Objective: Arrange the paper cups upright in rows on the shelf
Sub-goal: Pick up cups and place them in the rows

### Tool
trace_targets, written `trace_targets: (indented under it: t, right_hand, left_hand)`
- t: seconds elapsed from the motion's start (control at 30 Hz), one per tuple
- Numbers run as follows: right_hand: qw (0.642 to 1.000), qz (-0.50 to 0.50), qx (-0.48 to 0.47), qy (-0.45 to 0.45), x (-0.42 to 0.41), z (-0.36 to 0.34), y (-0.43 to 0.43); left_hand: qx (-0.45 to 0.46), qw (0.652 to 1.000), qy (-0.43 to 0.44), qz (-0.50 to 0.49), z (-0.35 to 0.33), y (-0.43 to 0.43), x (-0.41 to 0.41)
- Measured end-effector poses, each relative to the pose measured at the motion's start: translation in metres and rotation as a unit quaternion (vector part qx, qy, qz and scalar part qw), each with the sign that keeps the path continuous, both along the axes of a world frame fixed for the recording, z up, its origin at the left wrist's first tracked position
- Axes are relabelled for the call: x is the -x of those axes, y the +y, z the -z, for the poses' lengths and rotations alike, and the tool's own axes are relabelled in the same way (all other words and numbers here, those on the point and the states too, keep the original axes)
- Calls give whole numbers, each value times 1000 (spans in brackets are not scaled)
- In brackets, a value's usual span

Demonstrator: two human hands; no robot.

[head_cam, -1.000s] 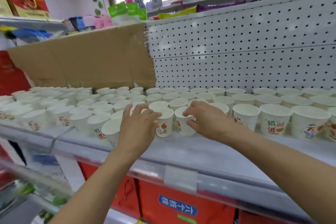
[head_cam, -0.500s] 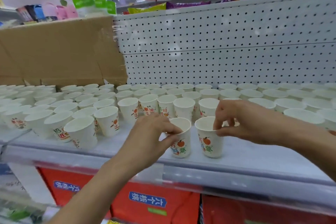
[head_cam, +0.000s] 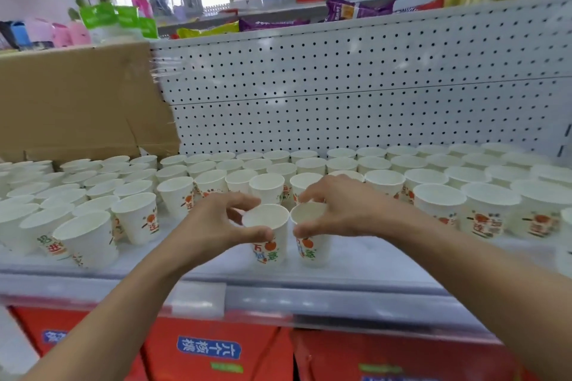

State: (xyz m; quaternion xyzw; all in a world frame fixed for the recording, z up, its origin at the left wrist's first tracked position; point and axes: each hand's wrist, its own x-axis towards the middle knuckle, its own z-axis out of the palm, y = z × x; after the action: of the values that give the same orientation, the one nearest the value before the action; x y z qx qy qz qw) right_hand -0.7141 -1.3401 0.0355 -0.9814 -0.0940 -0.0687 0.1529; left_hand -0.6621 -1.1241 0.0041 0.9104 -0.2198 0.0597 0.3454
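Far left: a brown cardboard sheet (head_cam: 77, 96) stands at the back, beside the white perforated metal back panel (head_cam: 371, 86).
Rows: white printed paper cups (head_cam: 439, 204) stand upright in rows across the grey shelf (head_cam: 387, 260).
Your left hand (head_cam: 213, 226): thumb and fingers curl round the rim of the front-left paper cup (head_cam: 270, 241), gripping it.
Front-left paper cup: upright on the shelf's front strip, ahead of the rows.
Front-right paper cup (head_cam: 311, 249): upright, just beside the first.
Your right hand (head_cam: 343, 210): thumb and fingers grip the front-right paper cup's rim.
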Motion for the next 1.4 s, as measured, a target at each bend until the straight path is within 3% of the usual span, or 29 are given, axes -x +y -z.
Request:
trace_targets:
  t: [0.13,0.3,0.57,0.67,1.17,1.23,1.3,1.4]
  right_hand:
    - [999,20,-11,-29,18,0,-25]
    - [994,83,-54,-47,75,-20,-117]
    - [985,165,36,-43,112,-10,-195]
    - [983,161,81,-35,115,-6,-204]
    - [988,127,88,-2,117,-1,-223]
    - [986,131,102,-25,117,-3,-221]
    - [984,119,87,-103,114,-3,-213]
    - [969,33,-62,-238,103,4,-180]
  left_hand:
    - [15,999,-35,-7,5,-21,12]
    - [71,994,-53,59,7,-89,42]
    - [59,990,-60,115,7,-217,75]
    - [35,993,-51,105,11,-234,77]
    - [26,996,-31,78,13,-245,88]
    - [37,996,-33,74,13,-242,91]
    - [49,995,-48,69,15,-234,96]
    - [83,992,-73,68,22,-210,102]
